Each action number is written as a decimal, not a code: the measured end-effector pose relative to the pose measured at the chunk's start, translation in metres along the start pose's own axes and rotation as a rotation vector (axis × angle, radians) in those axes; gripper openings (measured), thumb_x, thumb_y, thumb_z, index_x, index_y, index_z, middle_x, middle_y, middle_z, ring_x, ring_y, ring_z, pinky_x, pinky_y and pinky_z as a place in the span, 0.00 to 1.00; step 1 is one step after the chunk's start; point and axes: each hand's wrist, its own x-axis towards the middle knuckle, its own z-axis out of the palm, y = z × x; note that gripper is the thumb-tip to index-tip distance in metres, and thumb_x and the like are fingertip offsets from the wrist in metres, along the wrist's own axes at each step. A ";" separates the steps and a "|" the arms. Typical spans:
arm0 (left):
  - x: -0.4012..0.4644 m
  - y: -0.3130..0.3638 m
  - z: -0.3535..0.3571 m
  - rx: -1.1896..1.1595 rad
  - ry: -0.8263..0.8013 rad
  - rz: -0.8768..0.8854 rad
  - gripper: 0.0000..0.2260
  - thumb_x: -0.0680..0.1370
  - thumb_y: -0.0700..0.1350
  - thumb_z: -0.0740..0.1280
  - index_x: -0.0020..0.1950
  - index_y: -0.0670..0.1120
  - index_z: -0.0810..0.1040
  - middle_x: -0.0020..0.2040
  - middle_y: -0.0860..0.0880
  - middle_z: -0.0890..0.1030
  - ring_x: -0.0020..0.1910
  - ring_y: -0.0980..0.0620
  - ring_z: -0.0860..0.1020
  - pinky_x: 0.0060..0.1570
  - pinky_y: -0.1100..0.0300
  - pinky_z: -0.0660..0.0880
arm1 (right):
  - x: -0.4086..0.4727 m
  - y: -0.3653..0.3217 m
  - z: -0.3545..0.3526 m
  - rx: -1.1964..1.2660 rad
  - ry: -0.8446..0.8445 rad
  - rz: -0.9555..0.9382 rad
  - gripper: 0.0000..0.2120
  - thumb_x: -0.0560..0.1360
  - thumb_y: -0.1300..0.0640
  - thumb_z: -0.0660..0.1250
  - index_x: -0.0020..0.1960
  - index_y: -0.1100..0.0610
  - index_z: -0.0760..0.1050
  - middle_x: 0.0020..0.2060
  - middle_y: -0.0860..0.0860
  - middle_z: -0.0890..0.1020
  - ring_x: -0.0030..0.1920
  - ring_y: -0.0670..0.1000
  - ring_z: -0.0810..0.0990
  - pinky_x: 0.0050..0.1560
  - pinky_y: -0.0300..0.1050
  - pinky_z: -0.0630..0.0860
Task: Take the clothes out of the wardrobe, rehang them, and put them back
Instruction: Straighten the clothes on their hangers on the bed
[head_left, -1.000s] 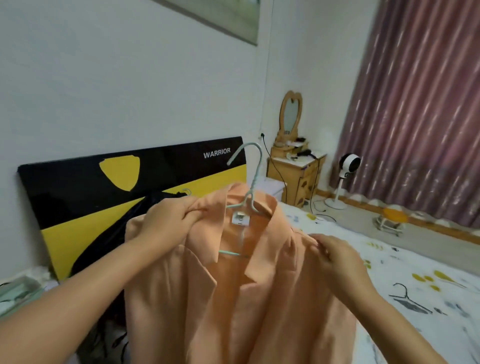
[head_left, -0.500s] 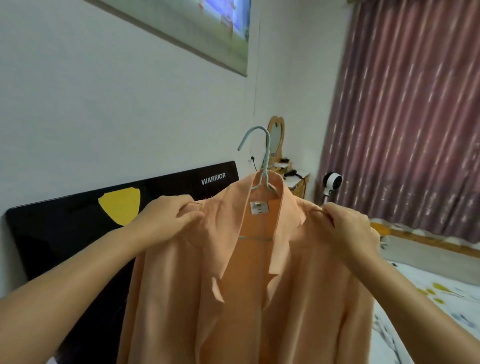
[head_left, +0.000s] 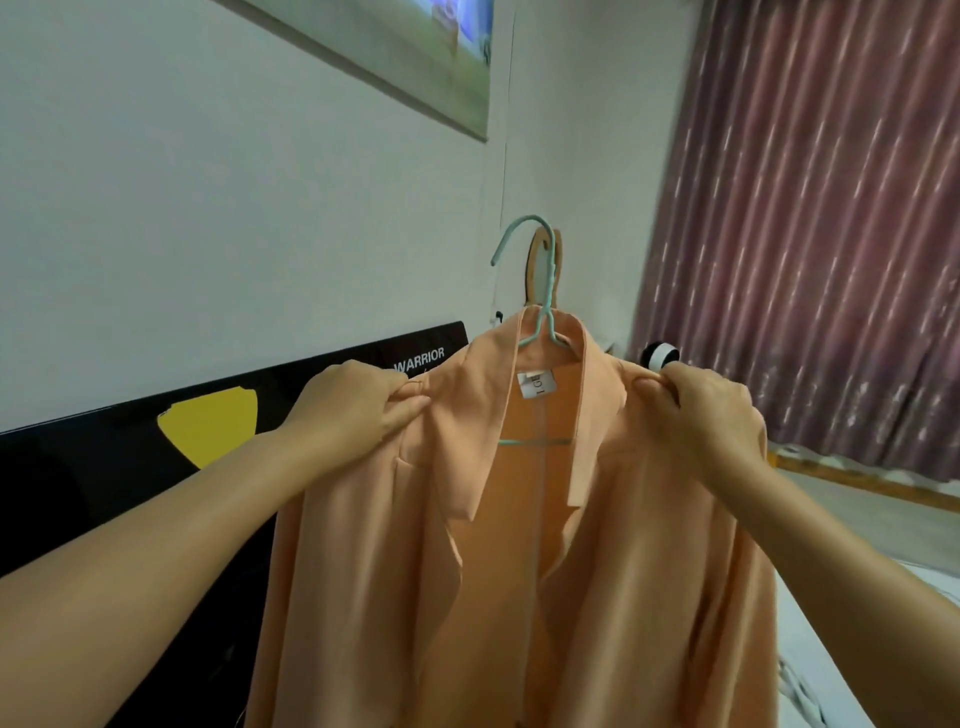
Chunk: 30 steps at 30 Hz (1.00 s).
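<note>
Head view: both hands, left (head_left: 358, 410) and right (head_left: 701, 415), still pinch the jacket (head_left: 519, 545) shoulders, now raised higher.

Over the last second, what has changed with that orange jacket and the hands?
The orange jacket has been lifted off the bed and now hangs upright in the air on its green hanger. The right hand has taken a firm hold of the shoulder it was only touching. The left hand kept its grip on the other shoulder, and the hanger stayed inside the collar.
</note>
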 end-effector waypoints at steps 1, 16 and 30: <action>0.011 0.001 0.005 0.006 0.003 0.013 0.19 0.75 0.61 0.56 0.29 0.51 0.62 0.37 0.47 0.80 0.43 0.43 0.77 0.35 0.57 0.60 | 0.010 0.003 0.008 0.010 0.014 0.008 0.18 0.79 0.46 0.56 0.32 0.50 0.64 0.39 0.50 0.73 0.50 0.61 0.74 0.48 0.54 0.68; 0.165 0.023 0.159 -0.034 0.046 0.071 0.18 0.76 0.59 0.60 0.44 0.46 0.80 0.45 0.44 0.82 0.48 0.42 0.79 0.39 0.58 0.66 | 0.069 0.060 0.159 0.177 0.006 0.165 0.33 0.78 0.51 0.60 0.77 0.54 0.48 0.76 0.58 0.50 0.76 0.56 0.49 0.74 0.51 0.47; 0.303 0.026 0.325 -0.292 -0.068 0.047 0.17 0.79 0.55 0.57 0.53 0.44 0.80 0.54 0.46 0.81 0.54 0.43 0.77 0.43 0.56 0.69 | 0.147 0.079 0.306 0.045 -0.115 0.287 0.27 0.78 0.49 0.56 0.75 0.54 0.54 0.74 0.59 0.54 0.71 0.61 0.59 0.69 0.55 0.62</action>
